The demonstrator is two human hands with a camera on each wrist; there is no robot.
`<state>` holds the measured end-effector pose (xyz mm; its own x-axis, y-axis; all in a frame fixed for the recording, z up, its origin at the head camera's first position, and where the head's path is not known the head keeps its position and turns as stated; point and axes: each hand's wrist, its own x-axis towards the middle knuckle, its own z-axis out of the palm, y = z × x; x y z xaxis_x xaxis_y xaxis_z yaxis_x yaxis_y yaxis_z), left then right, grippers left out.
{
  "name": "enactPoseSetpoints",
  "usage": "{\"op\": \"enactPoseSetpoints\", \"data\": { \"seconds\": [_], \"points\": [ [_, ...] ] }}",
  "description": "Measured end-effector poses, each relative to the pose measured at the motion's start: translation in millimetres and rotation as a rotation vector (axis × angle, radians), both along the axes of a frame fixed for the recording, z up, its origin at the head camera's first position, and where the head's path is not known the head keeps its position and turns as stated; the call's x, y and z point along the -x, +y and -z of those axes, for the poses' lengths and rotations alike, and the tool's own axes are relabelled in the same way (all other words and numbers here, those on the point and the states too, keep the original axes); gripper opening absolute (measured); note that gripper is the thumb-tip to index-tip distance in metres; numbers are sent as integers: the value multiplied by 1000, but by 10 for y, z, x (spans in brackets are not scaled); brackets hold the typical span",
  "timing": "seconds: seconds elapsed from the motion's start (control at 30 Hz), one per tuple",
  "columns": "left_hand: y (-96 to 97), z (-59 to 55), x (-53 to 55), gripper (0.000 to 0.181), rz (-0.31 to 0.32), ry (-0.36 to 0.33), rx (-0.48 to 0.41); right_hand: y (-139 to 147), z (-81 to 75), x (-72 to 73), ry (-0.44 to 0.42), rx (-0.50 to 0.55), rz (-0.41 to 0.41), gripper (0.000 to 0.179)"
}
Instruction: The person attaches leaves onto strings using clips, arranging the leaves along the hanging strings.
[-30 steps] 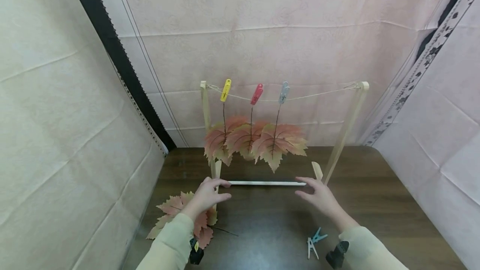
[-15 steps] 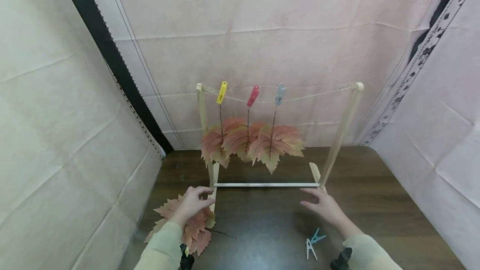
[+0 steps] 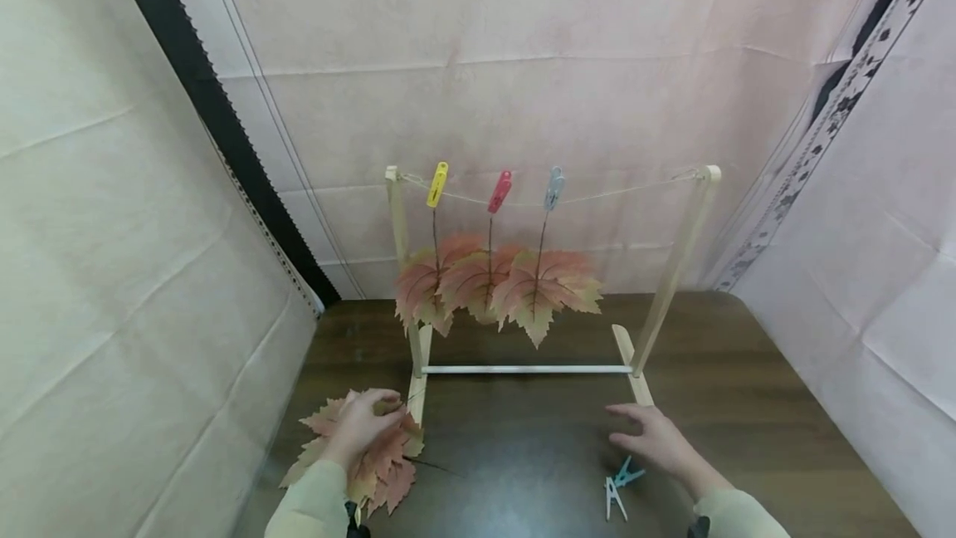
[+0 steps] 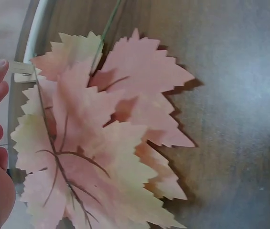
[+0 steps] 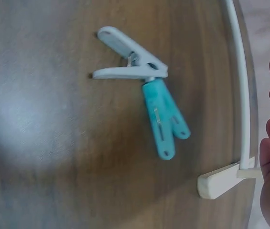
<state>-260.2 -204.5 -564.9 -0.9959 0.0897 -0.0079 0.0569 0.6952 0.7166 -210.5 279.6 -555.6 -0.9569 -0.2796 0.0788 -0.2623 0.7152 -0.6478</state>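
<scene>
My left hand (image 3: 360,423) hovers over loose artificial maple leaves (image 4: 87,133), pink and pale green, which lie overlapping on the table at the left. Its fingers are loosely bent and hold nothing. To the right, my right hand (image 3: 656,437) is held above the table, fingers relaxed with nothing between them. Just below and left of it lie two clothespins, one teal (image 5: 158,117) and one pale grey (image 5: 132,59), touching at their ends. Three more leaves (image 3: 534,285) hang by their stems from a string under a yellow clothespin (image 3: 436,184), a red clothespin (image 3: 499,191) and a grey-blue clothespin (image 3: 554,188).
A wooden frame stands at mid-table, with a left post (image 3: 398,222), a right post (image 3: 675,268), flat feet and a white crossbar (image 3: 526,369). Pale cloth (image 3: 485,106) surrounds the brown table (image 3: 523,455) at the back and sides.
Both hands have moved away from the white crossbar, back toward the body. The left has come down over the loose leaves, the right nearer the two clothespins. The view has shifted slightly.
</scene>
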Motion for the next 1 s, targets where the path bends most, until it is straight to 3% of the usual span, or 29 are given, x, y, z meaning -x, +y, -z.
{"op": "enactPoseSetpoints", "data": {
  "seconds": [0.17, 0.43, 0.67, 0.87, 1.0],
  "points": [
    [-42, 76, -11, 23, -21, 0, -11, 42, 125, -59, 38, -24, -86, 43],
    [-73, 174, 4, 20, -31, 39, 26, 116, 257, -109, 93, -103, -154, 44],
    [-108, 277, 29, 20, -39, 52, 78, 151, 315, -179, 83, -119, -140, 44],
    [-76, 307, 25, 5, 15, 112, 159, 186, 346, -232, 60, -171, -107, 44],
    [-31, 319, 16, 6, 32, 122, 168, 212, 349, -253, 62, -184, -126, 42]
  ]
}}
